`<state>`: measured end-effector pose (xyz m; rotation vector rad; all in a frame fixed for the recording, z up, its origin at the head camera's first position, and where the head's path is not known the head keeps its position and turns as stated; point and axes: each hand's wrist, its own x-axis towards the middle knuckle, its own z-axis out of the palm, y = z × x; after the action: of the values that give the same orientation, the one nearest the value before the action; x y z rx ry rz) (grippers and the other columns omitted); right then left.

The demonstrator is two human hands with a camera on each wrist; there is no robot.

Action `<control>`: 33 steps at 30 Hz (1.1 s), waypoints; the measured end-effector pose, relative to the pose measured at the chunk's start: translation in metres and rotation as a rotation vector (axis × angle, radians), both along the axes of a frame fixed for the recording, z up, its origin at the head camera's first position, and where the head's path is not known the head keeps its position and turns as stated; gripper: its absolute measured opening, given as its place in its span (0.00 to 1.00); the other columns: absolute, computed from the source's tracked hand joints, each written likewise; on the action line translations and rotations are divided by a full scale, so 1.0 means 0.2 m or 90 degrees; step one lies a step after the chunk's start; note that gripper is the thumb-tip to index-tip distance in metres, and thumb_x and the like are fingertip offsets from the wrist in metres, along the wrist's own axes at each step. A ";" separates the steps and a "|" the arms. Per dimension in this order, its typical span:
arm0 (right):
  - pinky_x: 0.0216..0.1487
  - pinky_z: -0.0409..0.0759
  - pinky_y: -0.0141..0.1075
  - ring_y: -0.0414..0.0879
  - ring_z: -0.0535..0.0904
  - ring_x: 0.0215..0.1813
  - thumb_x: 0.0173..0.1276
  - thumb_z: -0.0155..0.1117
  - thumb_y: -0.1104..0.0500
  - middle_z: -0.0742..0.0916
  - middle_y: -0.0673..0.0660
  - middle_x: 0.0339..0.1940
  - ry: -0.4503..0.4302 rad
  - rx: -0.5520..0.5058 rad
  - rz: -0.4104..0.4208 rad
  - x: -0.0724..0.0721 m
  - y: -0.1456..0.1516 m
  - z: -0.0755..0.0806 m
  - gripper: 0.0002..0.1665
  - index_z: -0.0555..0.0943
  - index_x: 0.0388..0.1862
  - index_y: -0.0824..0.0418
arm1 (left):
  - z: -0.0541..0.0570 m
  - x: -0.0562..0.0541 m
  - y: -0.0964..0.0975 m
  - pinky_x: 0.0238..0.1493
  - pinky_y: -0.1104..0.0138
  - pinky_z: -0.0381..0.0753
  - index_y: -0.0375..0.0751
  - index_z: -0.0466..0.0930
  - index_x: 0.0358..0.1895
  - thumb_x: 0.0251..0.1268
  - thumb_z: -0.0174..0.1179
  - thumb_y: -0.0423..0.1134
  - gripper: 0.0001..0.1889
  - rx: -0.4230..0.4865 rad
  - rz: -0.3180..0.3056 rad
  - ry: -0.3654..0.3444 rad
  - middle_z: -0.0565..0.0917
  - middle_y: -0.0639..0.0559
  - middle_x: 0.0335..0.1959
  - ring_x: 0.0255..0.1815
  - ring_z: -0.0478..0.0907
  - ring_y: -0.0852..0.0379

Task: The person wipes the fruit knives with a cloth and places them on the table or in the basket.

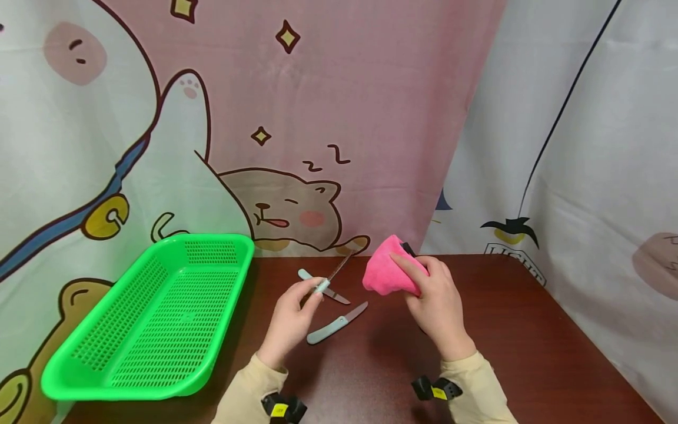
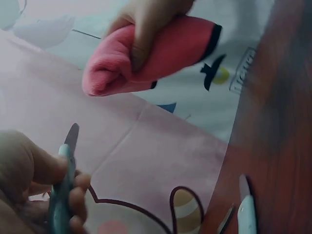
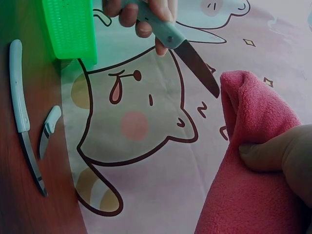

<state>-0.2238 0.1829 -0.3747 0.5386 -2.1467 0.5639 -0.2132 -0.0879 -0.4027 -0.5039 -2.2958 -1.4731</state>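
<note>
Left hand (image 1: 288,318) grips a knife (image 3: 168,36), right hand (image 1: 438,303) pinches pink cloth (image 1: 385,268) — a slipping blade (image 3: 197,69) could cut its fingers (image 1: 410,270).

Both hands (image 1: 290,316) (image 1: 438,303) raised, fingers (image 1: 410,269) curled, apart

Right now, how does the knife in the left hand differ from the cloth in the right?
The knife is narrow and smooth; the cloth is broader and fuzzy. The knife has a pale handle and darker blade; the cloth is mostly pink. Both are held above the table.
</note>
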 end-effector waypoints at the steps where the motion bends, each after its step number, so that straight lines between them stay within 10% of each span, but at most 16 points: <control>1: 0.39 0.79 0.52 0.59 0.75 0.46 0.42 0.74 0.76 0.80 0.63 0.43 -0.002 -0.001 0.000 0.00 0.00 0.00 0.42 0.83 0.59 0.50 | 0.00 0.00 0.00 0.39 0.61 0.80 0.38 0.82 0.54 0.65 0.63 0.28 0.15 -0.040 0.033 0.059 0.83 0.47 0.40 0.38 0.79 0.51; 6: 0.40 0.78 0.52 0.58 0.74 0.47 0.43 0.74 0.75 0.80 0.62 0.44 -0.010 -0.008 0.006 0.01 0.00 0.00 0.42 0.82 0.59 0.50 | 0.00 0.00 0.00 0.33 0.56 0.81 0.36 0.82 0.52 0.55 0.70 0.27 0.19 -0.206 0.185 0.290 0.80 0.45 0.36 0.34 0.78 0.49; 11: 0.39 0.79 0.52 0.58 0.75 0.47 0.41 0.73 0.76 0.80 0.62 0.43 0.002 -0.015 0.024 0.02 -0.03 0.01 0.43 0.83 0.59 0.49 | 0.01 0.00 0.00 0.28 0.56 0.79 0.35 0.81 0.51 0.51 0.73 0.26 0.21 -0.273 0.252 0.382 0.80 0.43 0.34 0.31 0.78 0.45; 33: 0.44 0.82 0.50 0.56 0.76 0.51 0.48 0.74 0.70 0.81 0.60 0.48 0.035 0.050 0.157 0.10 -0.22 -0.02 0.37 0.84 0.57 0.44 | 0.03 0.04 0.06 0.25 0.60 0.78 0.37 0.83 0.52 0.49 0.73 0.29 0.23 -0.330 0.257 0.436 0.80 0.44 0.34 0.29 0.77 0.49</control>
<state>-0.2032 0.1382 -0.3787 0.8597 -2.0706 0.5931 -0.2054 -0.0766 -0.3969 -0.5309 -2.0142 -0.4053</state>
